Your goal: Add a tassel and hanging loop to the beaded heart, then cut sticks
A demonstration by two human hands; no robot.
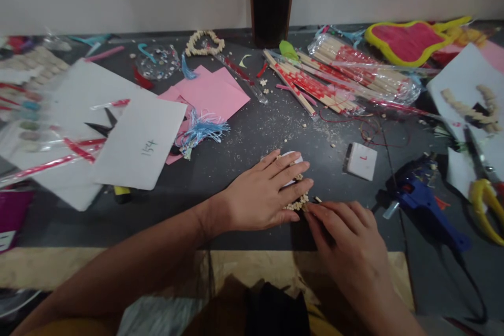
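Observation:
My left hand lies flat with spread fingers over a small piece edged with pale wooden bits, pressing it on the dark table. A bit of white surface shows between the fingers; the rest of that piece is hidden under the hand. At its lower right edge, the fingertips of my right hand are pinched together, close to my left thumb. What they hold, if anything, is too small to make out. A tiny pale stick-like bit lies just beyond the right fingertips.
A blue glue gun lies right of my right hand, near yellow-handled scissors and a white block. Farther back are bundled chopsticks, pink paper, a blue tassel and a heart-shaped ring. White cards lie left.

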